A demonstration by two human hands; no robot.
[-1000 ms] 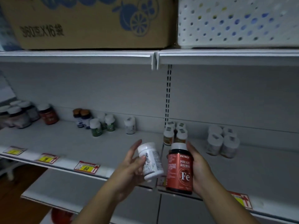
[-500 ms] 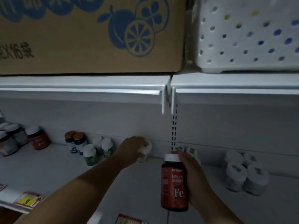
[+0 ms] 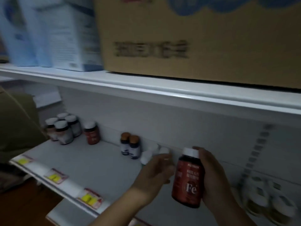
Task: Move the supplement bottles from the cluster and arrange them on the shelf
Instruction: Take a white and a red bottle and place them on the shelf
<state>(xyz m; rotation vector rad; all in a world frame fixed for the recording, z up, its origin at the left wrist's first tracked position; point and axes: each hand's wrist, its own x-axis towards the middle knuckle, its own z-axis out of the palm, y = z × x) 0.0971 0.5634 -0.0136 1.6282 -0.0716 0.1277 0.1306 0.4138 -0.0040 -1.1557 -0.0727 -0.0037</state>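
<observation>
My right hand (image 3: 213,175) grips a dark red supplement bottle (image 3: 189,180) with a white cap and an "Fe" label, upright in front of the shelf (image 3: 91,162). My left hand (image 3: 154,172) hovers just left of it, fingers loosely curled, with nothing seen in it. Right behind the left hand stand small white-capped bottles (image 3: 146,156). Further left on the shelf are two brown-capped bottles (image 3: 130,146), one matching red bottle (image 3: 92,135) and a group of dark bottles (image 3: 63,129). The frame is blurred.
More white-capped bottles (image 3: 263,198) stand at the right end. The upper shelf carries a cardboard box (image 3: 195,38) and pale blue boxes (image 3: 53,35). Yellow price tags (image 3: 88,199) line the shelf's front edge. An olive-brown shape (image 3: 16,121) blocks the far left.
My view has swung left. The left hand has drawn back from the shelf's rear without the white bottle it carried. The right hand still holds the red bottle.
</observation>
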